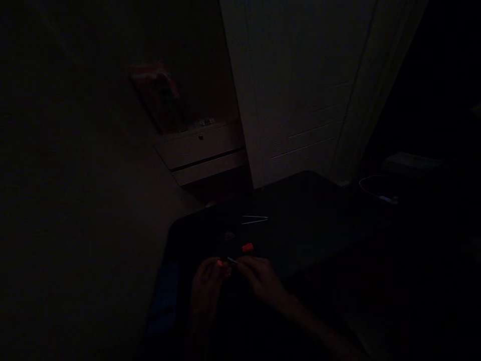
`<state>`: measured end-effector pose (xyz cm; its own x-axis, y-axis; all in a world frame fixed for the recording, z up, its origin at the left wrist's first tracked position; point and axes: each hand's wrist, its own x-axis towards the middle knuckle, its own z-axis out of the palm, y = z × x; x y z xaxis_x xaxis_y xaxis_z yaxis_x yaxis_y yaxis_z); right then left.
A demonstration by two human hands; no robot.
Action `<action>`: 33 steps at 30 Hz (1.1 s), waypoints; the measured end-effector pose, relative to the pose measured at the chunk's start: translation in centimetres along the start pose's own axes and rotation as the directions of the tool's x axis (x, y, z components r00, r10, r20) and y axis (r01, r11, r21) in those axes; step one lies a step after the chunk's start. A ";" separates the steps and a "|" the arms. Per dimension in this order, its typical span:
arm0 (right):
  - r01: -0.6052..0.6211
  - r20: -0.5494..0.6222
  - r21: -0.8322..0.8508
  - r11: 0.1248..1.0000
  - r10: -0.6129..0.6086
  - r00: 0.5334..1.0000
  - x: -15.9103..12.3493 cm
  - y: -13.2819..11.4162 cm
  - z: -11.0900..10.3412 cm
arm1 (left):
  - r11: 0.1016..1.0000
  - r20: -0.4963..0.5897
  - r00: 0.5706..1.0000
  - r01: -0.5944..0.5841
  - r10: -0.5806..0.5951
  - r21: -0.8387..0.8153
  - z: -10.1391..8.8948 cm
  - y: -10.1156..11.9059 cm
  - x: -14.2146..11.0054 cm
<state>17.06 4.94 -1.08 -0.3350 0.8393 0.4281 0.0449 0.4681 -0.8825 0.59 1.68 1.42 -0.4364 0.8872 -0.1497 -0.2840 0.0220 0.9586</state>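
The scene is very dark. My left hand (206,283) is closed, its fingertips pinching a small orange-red piece (220,262) whose kind I cannot make out. Close beside it, my right hand (261,278) grips a thin pale stick-like tool (232,260) between thumb and fingers. The tool's tip points toward the orange-red piece; whether they touch is too dark to tell. Just beyond my hands, a separate orange-red block (247,247) lies on the dark table (293,235). A dim purplish lump (229,235) is to its left.
Two thin pale sticks, joined at one end like tweezers (255,219), lie farther back on the table. A blue flat object (163,298) is at the left. Behind stand a pale door (296,100) and a drawer unit (206,150). A white cable (370,190) is at the right.
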 end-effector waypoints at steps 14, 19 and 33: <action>0.021 0.018 -0.030 0.999 -0.021 1.000 -0.1 0.7 0.4 | 0.994 0.055 0.998 -0.047 0.042 0.102 -0.5 -1.0 0.3; 0.029 0.033 -0.010 1.000 -0.029 0.999 0.1 0.5 0.2 | 0.989 0.040 0.995 -0.094 0.090 0.112 -0.6 -1.1 0.4; 0.058 0.069 -0.052 0.997 -0.054 0.996 0.1 0.2 0.1 | 0.983 -0.012 0.997 -0.071 0.074 0.167 -0.5 -0.6 0.2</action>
<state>16.92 5.05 -1.22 -0.4012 0.7915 0.4611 0.0747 0.5300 -0.8447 0.27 1.67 0.72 -0.4663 0.8809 -0.0815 -0.1056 0.0361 0.9938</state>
